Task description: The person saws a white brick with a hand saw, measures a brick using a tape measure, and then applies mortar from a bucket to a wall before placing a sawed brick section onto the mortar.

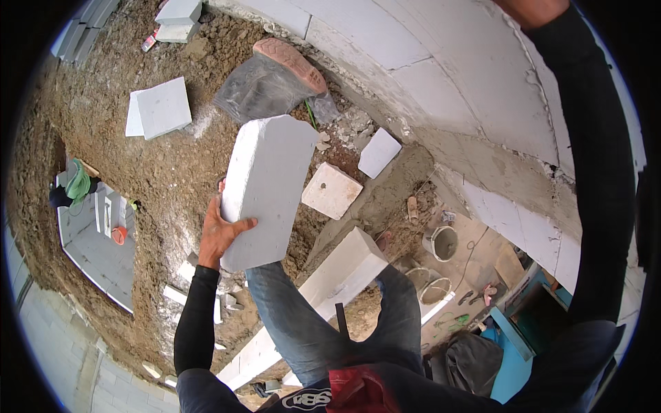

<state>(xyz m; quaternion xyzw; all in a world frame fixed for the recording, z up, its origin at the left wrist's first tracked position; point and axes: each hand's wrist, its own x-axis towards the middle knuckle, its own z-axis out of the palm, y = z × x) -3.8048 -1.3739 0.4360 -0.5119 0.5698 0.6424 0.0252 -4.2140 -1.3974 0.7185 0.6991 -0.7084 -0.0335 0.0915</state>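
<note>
My left hand (219, 233) grips the lower left edge of a white aerated concrete block (272, 189), its thumb across the broad face. The block is tilted, with one cut corner at its upper end. My right arm stretches up along the grey-white block wall (441, 76). Only part of my right hand (533, 9) shows at the top edge; its fingers are cut off, so what they touch is hidden. Beneath me, my jeans-clad legs straddle a low course of blocks (351, 268). Wet grey mortar (392, 182) lies between that course and the wall.
Loose blocks (165, 108) and a white offcut (379, 153) lie on the brown soil. A square white piece (332, 191) sits near the mortar. Buckets (441, 243) stand at right. At left, another person (77, 184) is by a sunken block-walled pit (96, 251).
</note>
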